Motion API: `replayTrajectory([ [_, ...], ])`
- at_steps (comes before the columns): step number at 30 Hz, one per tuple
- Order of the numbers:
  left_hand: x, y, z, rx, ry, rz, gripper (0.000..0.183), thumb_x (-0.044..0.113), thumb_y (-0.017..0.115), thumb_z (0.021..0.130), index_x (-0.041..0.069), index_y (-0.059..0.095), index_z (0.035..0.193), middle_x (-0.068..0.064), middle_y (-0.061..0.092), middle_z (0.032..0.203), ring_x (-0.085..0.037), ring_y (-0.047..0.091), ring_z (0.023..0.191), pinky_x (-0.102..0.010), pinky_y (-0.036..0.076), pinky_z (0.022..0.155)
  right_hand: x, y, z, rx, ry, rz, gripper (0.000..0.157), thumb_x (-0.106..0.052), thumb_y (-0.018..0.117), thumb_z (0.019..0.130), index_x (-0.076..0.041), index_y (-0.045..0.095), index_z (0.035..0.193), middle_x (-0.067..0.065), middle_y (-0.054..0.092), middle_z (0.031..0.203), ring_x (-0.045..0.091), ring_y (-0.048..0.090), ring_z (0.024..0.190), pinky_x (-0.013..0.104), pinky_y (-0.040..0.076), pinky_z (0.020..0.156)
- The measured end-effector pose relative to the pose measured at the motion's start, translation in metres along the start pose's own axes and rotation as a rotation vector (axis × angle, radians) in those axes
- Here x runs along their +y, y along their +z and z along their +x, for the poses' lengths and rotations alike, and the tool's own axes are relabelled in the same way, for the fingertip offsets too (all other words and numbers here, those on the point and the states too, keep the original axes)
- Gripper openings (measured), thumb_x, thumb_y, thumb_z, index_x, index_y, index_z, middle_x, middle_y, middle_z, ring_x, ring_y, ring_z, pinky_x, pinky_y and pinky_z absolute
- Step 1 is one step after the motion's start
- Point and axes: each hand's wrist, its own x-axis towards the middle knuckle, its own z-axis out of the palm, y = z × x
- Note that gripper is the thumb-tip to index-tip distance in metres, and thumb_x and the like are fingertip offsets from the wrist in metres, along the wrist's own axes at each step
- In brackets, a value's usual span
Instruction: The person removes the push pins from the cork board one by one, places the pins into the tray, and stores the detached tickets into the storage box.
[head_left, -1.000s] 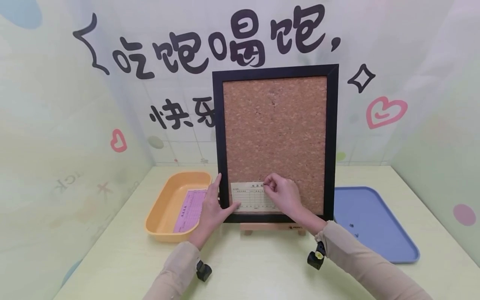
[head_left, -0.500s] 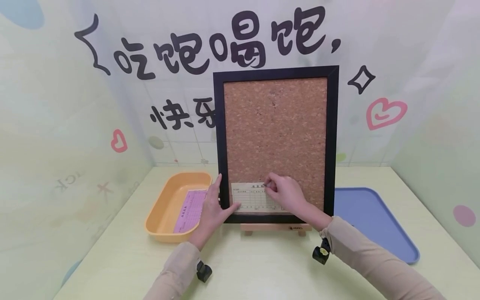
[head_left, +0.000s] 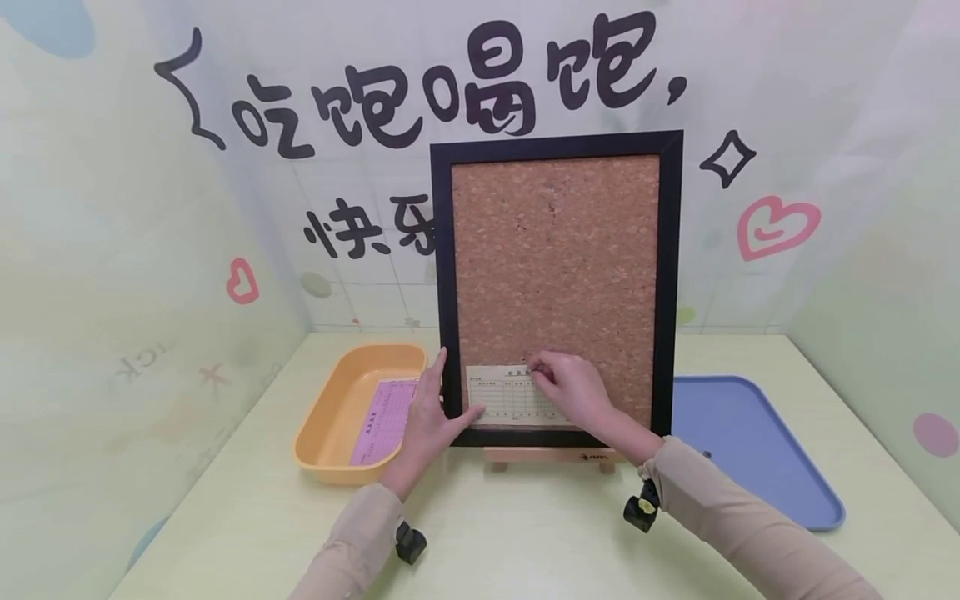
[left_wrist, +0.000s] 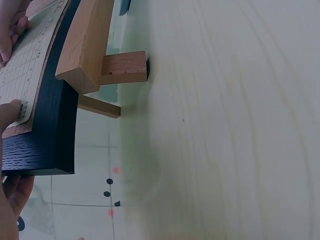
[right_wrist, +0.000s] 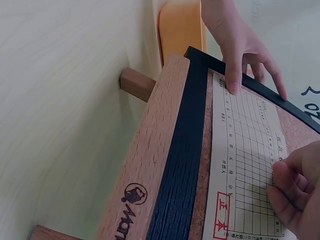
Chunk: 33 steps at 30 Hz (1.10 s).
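Observation:
A cork board (head_left: pixel 555 267) in a black frame stands tilted back on a small wooden easel (head_left: pixel 547 456). Low on its left side lies a cream printed form (right_wrist: pixel 245 140). My left hand (head_left: pixel 431 417) grips the board's lower left edge; its thumb presses the form's corner from the front, with fingers behind the frame in the left wrist view. At the form's upper edge, my right hand (head_left: pixel 576 392) pinches a tiny dark pin (head_left: pixel 536 371), mostly hidden by the fingertips, against the board. That hand covers the form's right part in the head view.
Left of the board sits an orange tray (head_left: pixel 326 442) with a purple form (head_left: pixel 384 417) in it. A blue tray (head_left: pixel 757 450) lies at the right, partly behind the right sleeve, with a small dark piece (head_left: pixel 707 454) on it. A printed wall rises behind.
My right wrist and forearm have swung a little to the right while the pinching fingertips stay at the same spot on the form. The left hand keeps its hold.

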Motion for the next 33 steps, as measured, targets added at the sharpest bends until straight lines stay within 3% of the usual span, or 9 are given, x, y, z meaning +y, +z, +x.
replayTrajectory([
  [18,0.0018,-0.0005,0.0004,-0.01,-0.005,-0.001,0.098,0.027,0.079,0.069,0.015,0.018,0.145,-0.015,0.039,0.135,-0.027,0.046,0.113,-0.037,0.049,0.082,0.0025,-0.0006,-0.0039,-0.001,-0.017,0.001,0.004,-0.007,0.06,0.086,-0.008,0.064,0.086,-0.001,0.06,0.073,0.006,0.043,0.054,0.02,0.037,0.048],
  [33,0.0009,-0.0012,-0.0011,-0.017,-0.024,-0.008,0.099,0.028,0.079,0.07,0.018,0.015,0.146,-0.014,0.039,0.135,-0.026,0.046,0.115,-0.038,0.049,0.084,0.0089,-0.0072,-0.0066,-0.08,0.049,0.215,0.009,-0.01,0.054,0.091,-0.008,0.063,0.092,0.0,0.06,0.076,0.01,0.046,0.059,0.023,0.04,0.052],
])
